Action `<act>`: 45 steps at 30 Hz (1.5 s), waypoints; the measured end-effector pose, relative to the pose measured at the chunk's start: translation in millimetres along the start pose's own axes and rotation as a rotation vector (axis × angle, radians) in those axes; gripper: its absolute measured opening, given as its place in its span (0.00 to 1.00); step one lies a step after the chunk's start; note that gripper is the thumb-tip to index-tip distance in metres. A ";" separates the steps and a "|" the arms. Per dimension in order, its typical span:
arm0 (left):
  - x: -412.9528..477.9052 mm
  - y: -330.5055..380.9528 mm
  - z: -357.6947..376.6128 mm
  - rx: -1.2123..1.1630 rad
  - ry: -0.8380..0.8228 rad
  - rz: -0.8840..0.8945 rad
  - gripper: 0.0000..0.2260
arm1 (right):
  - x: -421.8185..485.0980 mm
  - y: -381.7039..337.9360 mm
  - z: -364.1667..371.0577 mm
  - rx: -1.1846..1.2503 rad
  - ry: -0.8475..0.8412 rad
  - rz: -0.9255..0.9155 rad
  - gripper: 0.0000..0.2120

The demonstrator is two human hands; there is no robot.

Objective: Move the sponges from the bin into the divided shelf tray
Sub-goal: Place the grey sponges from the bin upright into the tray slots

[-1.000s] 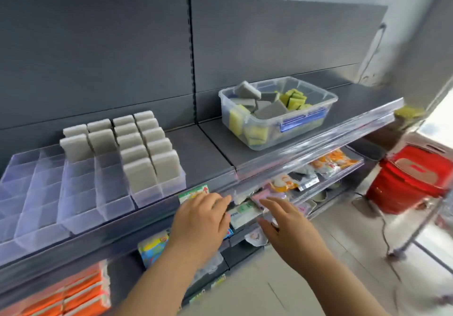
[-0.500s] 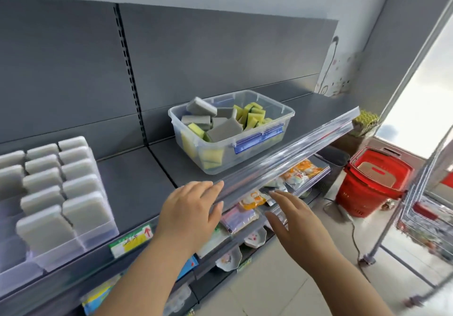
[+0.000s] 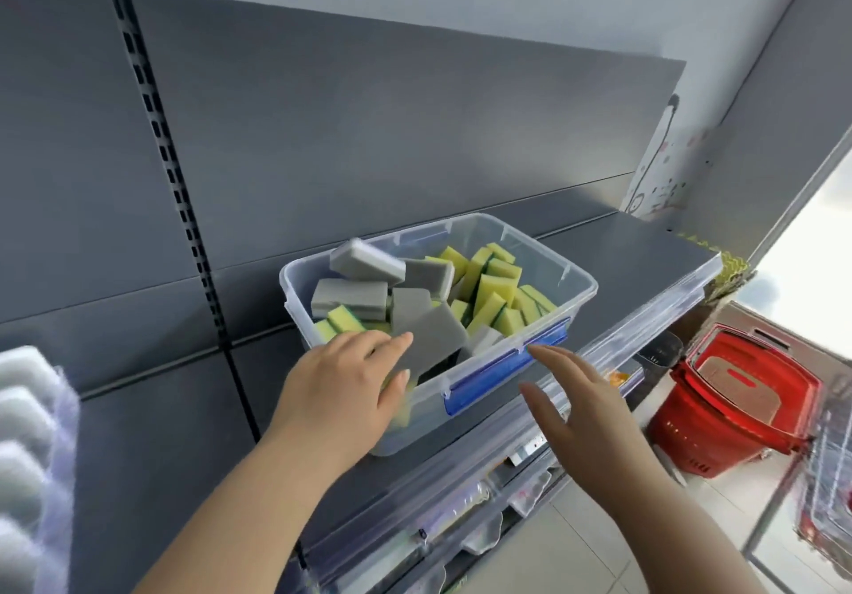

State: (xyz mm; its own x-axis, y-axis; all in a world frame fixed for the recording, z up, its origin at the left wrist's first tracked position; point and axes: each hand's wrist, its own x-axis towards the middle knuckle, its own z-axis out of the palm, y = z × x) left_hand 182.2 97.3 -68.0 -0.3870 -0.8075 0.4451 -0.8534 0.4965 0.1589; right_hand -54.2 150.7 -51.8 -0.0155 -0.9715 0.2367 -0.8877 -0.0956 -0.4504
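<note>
A clear plastic bin (image 3: 571, 280) with blue latches stands on the grey shelf, holding several grey sponges (image 3: 433, 335) and several yellow-green sponges (image 3: 488, 294). My left hand (image 3: 341, 390) is at the bin's front left corner. Its fingertips reach over the rim and touch the edge of a large grey sponge that leans there, with the thumb just below. My right hand (image 3: 581, 404) hovers open in front of the bin's blue front latch, holding nothing. The divided shelf tray (image 3: 64, 409) shows only at the far left edge, with grey sponges standing in its cells.
The grey shelf (image 3: 156, 432) has a clear plastic front rail, with packaged goods on the shelves below. A red shopping basket (image 3: 737, 404) stands on the floor at the right, beside a wire rack at the frame's edge.
The view has swung right and closer to the bin. Both hands rose from the shelf edge; the left one now reaches into the bin's front corner.
</note>
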 end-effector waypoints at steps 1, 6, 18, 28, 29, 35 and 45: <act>6.5 -2.6 2.3 0.006 -0.003 -0.011 0.20 | 13.4 1.9 -2.8 0.010 0.010 -0.015 0.22; 39.9 -10.9 16.1 0.025 -0.032 -0.094 0.20 | 96.0 14.8 -8.0 0.089 0.005 -0.146 0.20; 118.5 21.5 39.9 -0.013 -0.540 -0.439 0.24 | 287.0 34.6 61.6 -0.234 -0.671 -0.390 0.29; 133.7 38.0 54.0 -0.153 -0.678 -0.669 0.27 | 328.4 57.5 78.7 0.328 -0.825 -0.149 0.17; 134.4 38.4 54.6 -0.160 -0.673 -0.675 0.27 | 328.1 57.2 76.2 0.351 -0.859 -0.124 0.18; 136.8 35.1 62.6 -0.092 -0.685 -0.648 0.27 | 305.5 40.4 82.6 0.110 -0.815 -0.218 0.26; 136.2 33.2 62.8 -0.266 -0.614 -0.655 0.26 | 312.9 81.2 38.1 0.635 -0.704 -0.026 0.16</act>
State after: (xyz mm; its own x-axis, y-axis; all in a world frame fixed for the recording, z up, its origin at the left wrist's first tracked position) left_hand 79.2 -16.1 -57.5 -0.0389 -0.9413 -0.3353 -0.8877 -0.1215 0.4440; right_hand -113.6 -169.3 -47.1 0.4662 -0.8551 -0.2268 -0.4645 -0.0184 -0.8854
